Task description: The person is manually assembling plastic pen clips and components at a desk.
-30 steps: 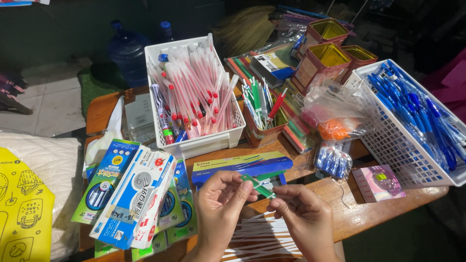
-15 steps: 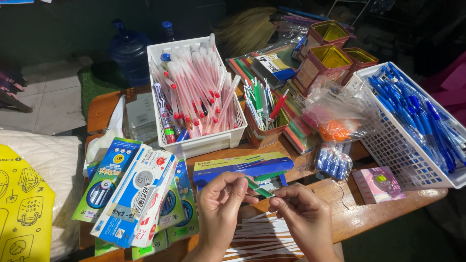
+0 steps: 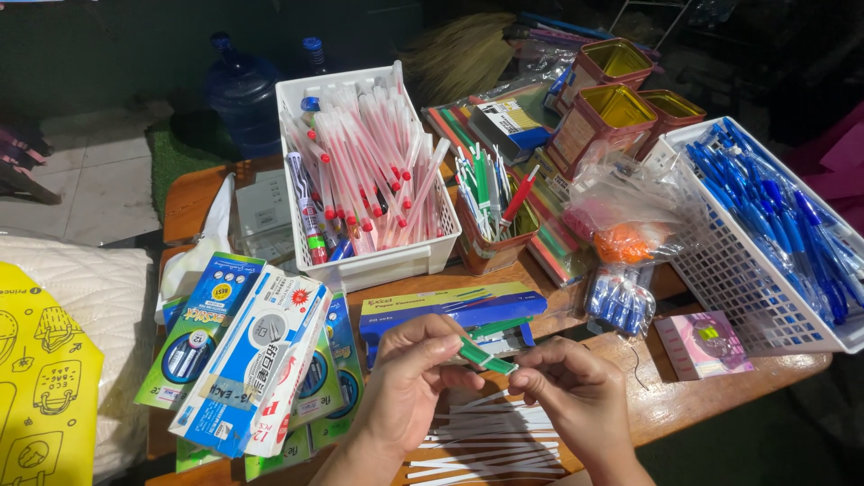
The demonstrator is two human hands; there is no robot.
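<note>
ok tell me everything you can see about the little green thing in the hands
The green pen part is a short, slim piece that looks like plastic, green with a pale band near its right end. It lies tilted, higher on the left, held above the wooden table and the white strips. The left hand pinches its upper end; the right hand pinches the lower end.

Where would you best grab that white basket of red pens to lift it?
Probably by the two short end rims of the white basket, coming down from above with both hands. The red pens stick up past the top and lean every way, so the middle is blocked. Boxes crowd its near wall and a pen cup its right, leaving little room lower down.
</note>
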